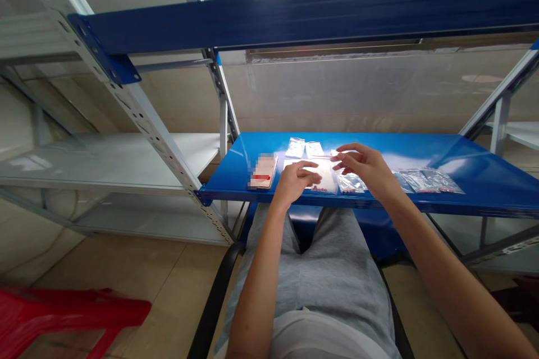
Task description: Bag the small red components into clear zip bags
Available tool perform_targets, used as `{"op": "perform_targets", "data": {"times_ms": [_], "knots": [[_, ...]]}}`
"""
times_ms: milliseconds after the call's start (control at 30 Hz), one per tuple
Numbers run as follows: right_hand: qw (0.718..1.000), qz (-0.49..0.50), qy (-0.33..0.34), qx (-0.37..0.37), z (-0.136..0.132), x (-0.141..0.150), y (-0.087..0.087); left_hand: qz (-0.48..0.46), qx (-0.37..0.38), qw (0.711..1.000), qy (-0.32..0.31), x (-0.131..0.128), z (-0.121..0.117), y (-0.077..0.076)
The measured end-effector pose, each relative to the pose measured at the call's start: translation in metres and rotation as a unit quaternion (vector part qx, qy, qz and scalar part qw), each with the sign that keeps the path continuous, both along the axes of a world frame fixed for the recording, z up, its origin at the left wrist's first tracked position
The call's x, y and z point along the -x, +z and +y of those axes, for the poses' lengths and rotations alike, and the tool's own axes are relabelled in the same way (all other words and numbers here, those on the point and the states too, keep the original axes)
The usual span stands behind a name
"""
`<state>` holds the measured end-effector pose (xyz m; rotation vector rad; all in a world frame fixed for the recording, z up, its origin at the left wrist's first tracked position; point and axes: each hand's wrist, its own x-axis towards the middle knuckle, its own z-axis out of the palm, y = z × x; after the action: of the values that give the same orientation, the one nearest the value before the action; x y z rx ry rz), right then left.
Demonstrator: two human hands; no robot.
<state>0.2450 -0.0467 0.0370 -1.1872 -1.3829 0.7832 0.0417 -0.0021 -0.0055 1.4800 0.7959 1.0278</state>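
Note:
My left hand [295,179] and my right hand [364,165] rest over a small clear zip bag [326,171] lying on the blue shelf [421,151]. The left fingers press on the bag's left part. The right hand's thumb and fingers are pinched together at the bag's right top edge. More small clear bags [301,147] lie just behind, and several filled ones with red strips [425,181] lie to the right.
A flat pack with a red mark [264,173] lies left of my hands. Grey metal shelving [105,157] stands at the left and a red plastic stool [63,314] at the lower left. I sit on a black chair [213,303].

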Motion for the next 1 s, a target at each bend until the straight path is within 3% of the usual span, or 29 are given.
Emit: {"op": "perform_targets", "data": {"times_ms": [200, 333, 633, 1000], "knots": [[0.994, -0.022, 0.062, 0.082, 0.004, 0.0, -0.009, -0.048, -0.025, 0.998, 0.029, 0.002, 0.0, 0.005], [0.987, -0.054, 0.129, 0.084, 0.006, 0.005, -0.015, -0.027, -0.026, 0.999, 0.027, 0.004, -0.001, 0.007], [0.995, -0.026, 0.067, 0.07, 0.002, 0.009, -0.007, 0.022, -0.02, 1.0, -0.004, 0.006, 0.005, -0.003], [0.987, -0.027, 0.122, 0.104, 0.001, 0.01, -0.009, 0.033, -0.054, 0.998, 0.025, 0.008, 0.003, 0.002]]}}
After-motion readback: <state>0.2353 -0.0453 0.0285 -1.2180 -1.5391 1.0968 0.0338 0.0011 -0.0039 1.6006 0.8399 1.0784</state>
